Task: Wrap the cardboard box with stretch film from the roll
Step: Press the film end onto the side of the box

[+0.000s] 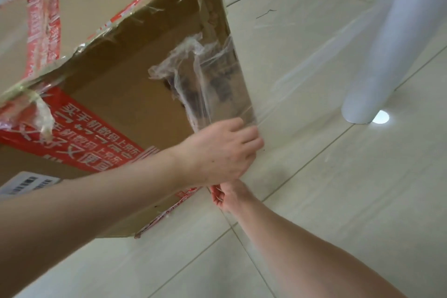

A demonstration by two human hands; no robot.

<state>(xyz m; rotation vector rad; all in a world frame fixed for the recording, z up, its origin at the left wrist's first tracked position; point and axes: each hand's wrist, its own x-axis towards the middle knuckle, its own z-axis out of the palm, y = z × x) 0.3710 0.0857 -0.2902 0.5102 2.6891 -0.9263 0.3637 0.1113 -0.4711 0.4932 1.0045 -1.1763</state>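
Step in hand: sticking the loose end of the stretch film [217,84] onto the side of the cardboard box [125,94], near its corner.
How to do it well: press flat and rub hard so the end holds; keep the sheet pulled tight toward the roll [387,51]; smooth the crumpled bit [176,60] if it lifts; only then carry the roll round the box.
Left hand [217,150]: fingers [251,138] laid nearly flat and close together, pressing on the low edge of the film at the box corner; not curled round anything.
Right hand [227,195]: mostly hidden under the left hand; fingers look bent in, maybe pinching film or the box edge; cannot tell which.
Film and fingers: touching the left fingers, running up and away from them along the box side; a thin clear sheet also stretches off past the fingertips to the roll.
Roll and fingers: well apart, beyond the fingertips, standing upright on the tiled floor [338,201].
Box and fingers: right under the left fingers, touching; the rest spreads back toward the wrist side, with red tape [79,138] across it.
How far along: looks like the very start, since the rest of the box shows no fresh film.
What could go wrong: the end peeling off once the roll gets pulled.
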